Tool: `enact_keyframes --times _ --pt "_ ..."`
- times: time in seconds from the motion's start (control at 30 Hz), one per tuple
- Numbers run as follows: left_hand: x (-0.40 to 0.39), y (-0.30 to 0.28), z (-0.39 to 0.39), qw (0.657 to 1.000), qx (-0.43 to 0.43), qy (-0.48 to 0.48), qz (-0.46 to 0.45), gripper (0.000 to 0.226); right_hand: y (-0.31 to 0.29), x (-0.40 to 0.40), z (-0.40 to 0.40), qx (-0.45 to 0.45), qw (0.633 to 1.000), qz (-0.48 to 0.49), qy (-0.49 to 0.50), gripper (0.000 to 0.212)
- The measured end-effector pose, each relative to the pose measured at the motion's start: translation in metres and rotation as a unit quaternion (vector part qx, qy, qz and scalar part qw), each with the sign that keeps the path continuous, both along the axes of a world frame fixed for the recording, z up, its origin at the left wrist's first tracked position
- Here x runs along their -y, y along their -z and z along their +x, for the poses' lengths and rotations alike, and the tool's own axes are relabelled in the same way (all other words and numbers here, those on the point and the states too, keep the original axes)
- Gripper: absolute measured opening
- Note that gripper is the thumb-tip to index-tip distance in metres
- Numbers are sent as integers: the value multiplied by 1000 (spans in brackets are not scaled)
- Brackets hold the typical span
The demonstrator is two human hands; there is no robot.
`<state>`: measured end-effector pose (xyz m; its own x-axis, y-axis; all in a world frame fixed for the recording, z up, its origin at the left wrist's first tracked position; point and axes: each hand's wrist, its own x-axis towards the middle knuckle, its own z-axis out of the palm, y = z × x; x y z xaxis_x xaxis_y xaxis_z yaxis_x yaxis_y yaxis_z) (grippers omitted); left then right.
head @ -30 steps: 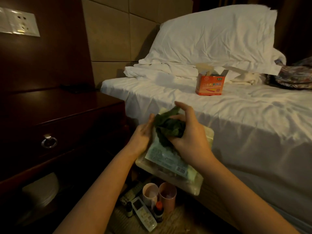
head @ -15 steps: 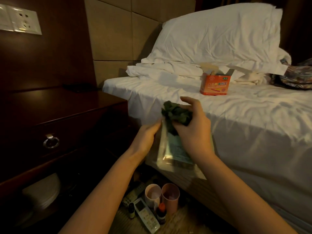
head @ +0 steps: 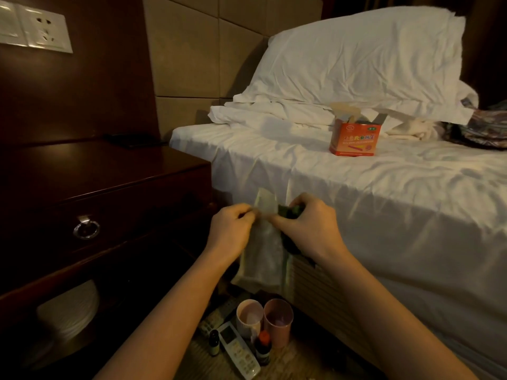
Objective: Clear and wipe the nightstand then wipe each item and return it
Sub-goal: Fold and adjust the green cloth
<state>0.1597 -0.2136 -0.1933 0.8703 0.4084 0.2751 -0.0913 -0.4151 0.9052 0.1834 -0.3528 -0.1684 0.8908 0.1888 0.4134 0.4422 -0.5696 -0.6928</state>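
A clear plastic packet (head: pixel 263 250) hangs upright, edge-on to me, in front of the bed's side. My left hand (head: pixel 230 234) pinches its upper left edge. My right hand (head: pixel 310 229) grips a dark green cloth (head: pixel 290 212) and presses it against the packet's right side near the top. The dark wooden nightstand (head: pixel 109 174) stands to the left, with a dark flat object (head: pixel 131 139) at the back of its top. On the floor below lie two pink cups (head: pixel 263 319), a white remote (head: pixel 238 349) and two small bottles (head: pixel 263 346).
The bed (head: pixel 384 201) with white sheet and pillow (head: pixel 370 58) fills the right. An orange box (head: pixel 355 137) stands open on the mattress. A patterned bag (head: pixel 488 127) lies at the far right. White plates (head: pixel 68 311) sit in the nightstand's lower shelf. A wall socket (head: pixel 35 28) is top left.
The packet has turned from lying flat and tilted to hanging upright and edge-on. Both hands have risen to its top edge, the cloth moving with my right hand.
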Motion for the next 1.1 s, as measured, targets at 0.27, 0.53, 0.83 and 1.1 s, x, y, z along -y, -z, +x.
enact_keyframes --times 0.27,0.53,0.83,1.1 --pt "1 -12 -1 975 -14 128 -181 26 10 27 25 -240 926 227 -183 12" --pt "-17 -21 -5 974 40 220 -26 17 17 37 30 -341 807 334 -347 28" --pt "-33 11 11 956 -46 219 190 26 25 35 39 -81 989 83 -96 4" --pt "-26 1 8 983 -44 105 146 27 12 4 0 140 976 31 -162 26"
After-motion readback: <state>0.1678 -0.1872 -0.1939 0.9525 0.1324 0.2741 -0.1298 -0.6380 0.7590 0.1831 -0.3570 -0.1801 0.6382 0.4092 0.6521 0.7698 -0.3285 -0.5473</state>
